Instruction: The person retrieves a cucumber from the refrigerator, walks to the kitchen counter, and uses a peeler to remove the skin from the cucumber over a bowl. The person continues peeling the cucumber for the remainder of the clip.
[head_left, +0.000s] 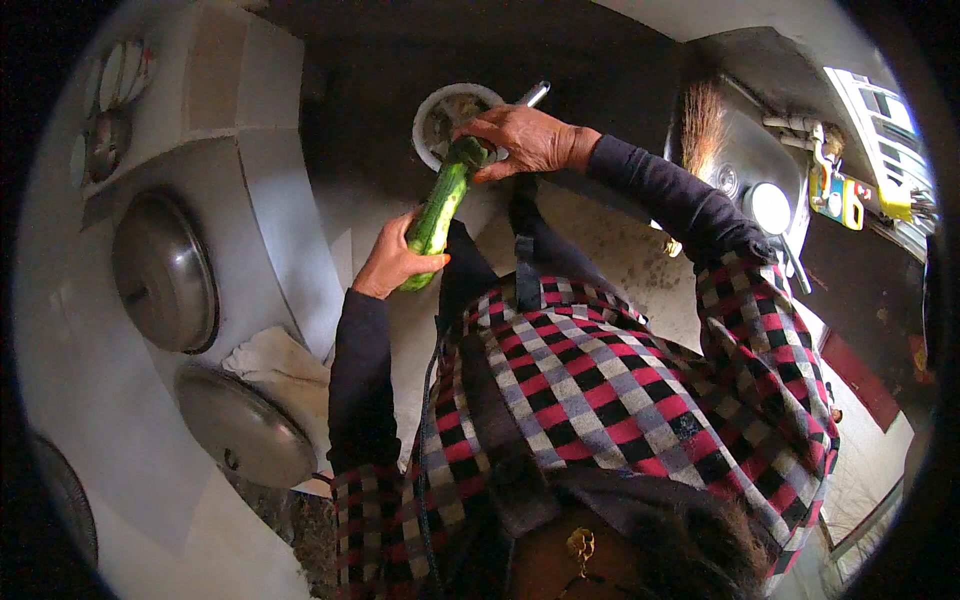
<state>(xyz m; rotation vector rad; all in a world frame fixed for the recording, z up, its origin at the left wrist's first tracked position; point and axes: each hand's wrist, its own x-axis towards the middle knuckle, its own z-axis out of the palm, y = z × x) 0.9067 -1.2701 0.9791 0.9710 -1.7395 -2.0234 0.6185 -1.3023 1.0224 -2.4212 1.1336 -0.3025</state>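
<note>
A long green squash (439, 214), seemingly a zucchini with a pale streak, slants between both hands. My left hand (394, 259) grips its lower end, the thumb laid across it. At the upper, stem end, my right hand (521, 139) has its fingers around the tip. Behind that hand a short metallic thing (535, 94) sticks out; the hand hides the rest, so I cannot tell what it is or whether it is held. Beyond the squash stands a round white-rimmed container (426, 112) with mixed contents, partly covered by my right hand.
Two large metal lids (165, 270) (244, 427) rest on the pale stove surface at left, with a cloth (277, 356) beside them. Stacked dishes (120, 75) stand at upper left. At right are a metal sink (750, 142), a straw brush (701, 127), a white-topped pan (767, 208) and a yellow bottle (836, 201).
</note>
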